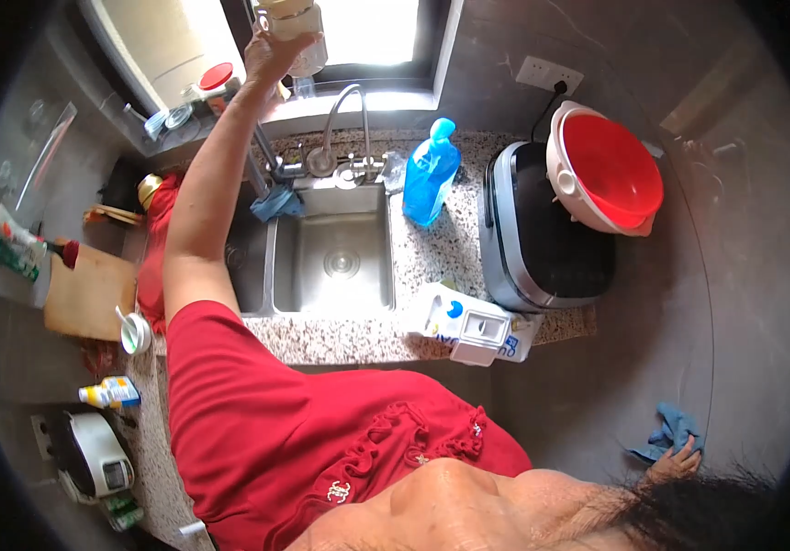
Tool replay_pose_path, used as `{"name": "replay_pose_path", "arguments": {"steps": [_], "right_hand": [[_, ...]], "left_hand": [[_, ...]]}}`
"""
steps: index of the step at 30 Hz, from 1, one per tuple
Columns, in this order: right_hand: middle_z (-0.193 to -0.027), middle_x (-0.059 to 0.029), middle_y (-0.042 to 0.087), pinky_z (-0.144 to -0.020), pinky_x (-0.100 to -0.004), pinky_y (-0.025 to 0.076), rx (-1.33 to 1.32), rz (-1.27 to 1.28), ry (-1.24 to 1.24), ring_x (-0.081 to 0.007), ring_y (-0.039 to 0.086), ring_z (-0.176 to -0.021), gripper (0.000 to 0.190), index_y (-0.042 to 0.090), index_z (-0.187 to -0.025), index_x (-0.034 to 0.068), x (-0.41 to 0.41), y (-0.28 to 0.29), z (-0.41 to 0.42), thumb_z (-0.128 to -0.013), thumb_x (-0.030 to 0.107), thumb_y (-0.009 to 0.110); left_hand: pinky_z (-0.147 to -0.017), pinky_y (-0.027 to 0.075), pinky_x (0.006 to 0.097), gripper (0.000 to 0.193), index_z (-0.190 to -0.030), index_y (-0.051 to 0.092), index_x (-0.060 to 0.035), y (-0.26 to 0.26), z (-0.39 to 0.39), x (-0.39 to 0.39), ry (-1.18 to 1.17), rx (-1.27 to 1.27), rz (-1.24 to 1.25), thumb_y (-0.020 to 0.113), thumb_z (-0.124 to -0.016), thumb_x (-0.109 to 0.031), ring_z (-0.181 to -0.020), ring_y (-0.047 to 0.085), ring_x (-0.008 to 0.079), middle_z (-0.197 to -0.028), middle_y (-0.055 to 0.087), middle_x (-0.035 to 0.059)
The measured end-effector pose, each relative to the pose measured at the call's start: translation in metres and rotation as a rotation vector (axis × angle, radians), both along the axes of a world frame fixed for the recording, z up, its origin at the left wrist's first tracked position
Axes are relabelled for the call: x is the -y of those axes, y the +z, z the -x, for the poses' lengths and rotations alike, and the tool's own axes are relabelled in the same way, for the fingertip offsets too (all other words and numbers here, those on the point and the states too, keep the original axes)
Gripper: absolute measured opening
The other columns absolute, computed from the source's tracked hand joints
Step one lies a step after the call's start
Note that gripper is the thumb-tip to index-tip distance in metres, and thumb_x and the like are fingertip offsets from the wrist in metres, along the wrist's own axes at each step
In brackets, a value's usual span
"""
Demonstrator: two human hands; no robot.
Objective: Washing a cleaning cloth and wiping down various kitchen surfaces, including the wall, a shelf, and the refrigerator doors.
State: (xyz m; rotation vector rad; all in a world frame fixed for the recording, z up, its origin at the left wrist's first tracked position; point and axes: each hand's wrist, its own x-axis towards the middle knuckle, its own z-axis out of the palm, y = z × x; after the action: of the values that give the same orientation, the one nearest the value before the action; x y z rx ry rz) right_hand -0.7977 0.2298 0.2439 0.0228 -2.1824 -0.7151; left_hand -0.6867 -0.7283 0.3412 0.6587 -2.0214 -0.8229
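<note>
My left hand (pixel 269 55) is raised at the window and grips a large clear jar (pixel 295 34) above the sill. At the lower right, my right hand (pixel 676 460) holds a blue cloth (pixel 673 430) against or close to the grey wall; whether the cloth touches it, I cannot tell. Between my arms lies a steel double sink (pixel 333 241) with a curved faucet (pixel 366 117) behind it. A second blue cloth (pixel 278 204) hangs over the sink's divider near the back. On the sill beside my left forearm stands a jar with a red lid (pixel 216 77).
Right of the sink stand a blue bottle (pixel 429 175), a black-topped appliance (pixel 560 262) bearing a red and white basin (pixel 608 172), and a white package (pixel 446 313). Leftward are a wooden cutting board (pixel 88 293), a small bowl (pixel 134 337) and a rice cooker (pixel 95 451).
</note>
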Motion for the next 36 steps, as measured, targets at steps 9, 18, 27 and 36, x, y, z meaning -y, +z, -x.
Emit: {"name": "replay_pose_path", "arguments": {"steps": [9, 18, 27, 36], "right_hand": [[-0.122, -0.0118, 0.047, -0.09, -0.0413, 0.042, 0.008, 0.057, -0.155, -0.0302, 0.047, -0.112, 0.06, 0.047, -0.127, 0.023, 0.027, 0.002, 0.004, -0.074, 0.014, 0.074], [-0.117, -0.0178, 0.05, -0.095, -0.044, 0.036, -0.029, 0.293, -0.07, -0.0355, 0.047, -0.11, 0.042, 0.053, -0.121, 0.01, 0.046, 0.004, 0.017, -0.081, 0.012, 0.065], [-0.116, -0.0236, 0.055, -0.092, -0.0425, 0.042, 0.082, 1.023, 0.646, -0.0367, 0.055, -0.104, 0.039, 0.051, -0.117, -0.008, 0.177, 0.079, 0.042, -0.089, 0.019, 0.051], [-0.122, -0.0165, 0.054, -0.096, -0.0361, 0.039, 0.343, 0.994, 1.27, -0.0254, 0.052, -0.111, 0.042, 0.05, -0.123, -0.006, 0.42, 0.148, 0.076, -0.092, 0.022, 0.051]], "left_hand": [[-0.082, 0.053, 0.0354, 0.099, -0.122, 0.04, 0.0086, -0.063, 0.074, 0.074, 0.26, 0.073, 0.104, 0.076, -0.056, -0.058, -0.093, 0.065, 0.026, -0.101, 0.063, 0.0196], [-0.084, 0.051, 0.035, 0.072, -0.113, 0.058, -0.0028, -0.032, 0.014, 0.068, 0.165, 0.054, 0.16, 0.076, -0.062, -0.05, -0.091, 0.066, 0.0218, -0.099, 0.067, 0.0123], [-0.084, 0.05, 0.0334, 0.068, -0.104, 0.066, -0.004, 0.005, -0.128, 0.056, 0.21, 0.127, 0.126, 0.075, -0.059, -0.054, -0.091, 0.066, 0.0223, -0.098, 0.068, 0.0124], [-0.077, 0.053, 0.0391, 0.062, -0.118, 0.053, -0.0123, -0.024, -0.277, 0.104, 0.457, 0.556, 0.939, 0.078, -0.068, -0.038, -0.091, 0.063, 0.0342, -0.102, 0.062, 0.0188]]}}
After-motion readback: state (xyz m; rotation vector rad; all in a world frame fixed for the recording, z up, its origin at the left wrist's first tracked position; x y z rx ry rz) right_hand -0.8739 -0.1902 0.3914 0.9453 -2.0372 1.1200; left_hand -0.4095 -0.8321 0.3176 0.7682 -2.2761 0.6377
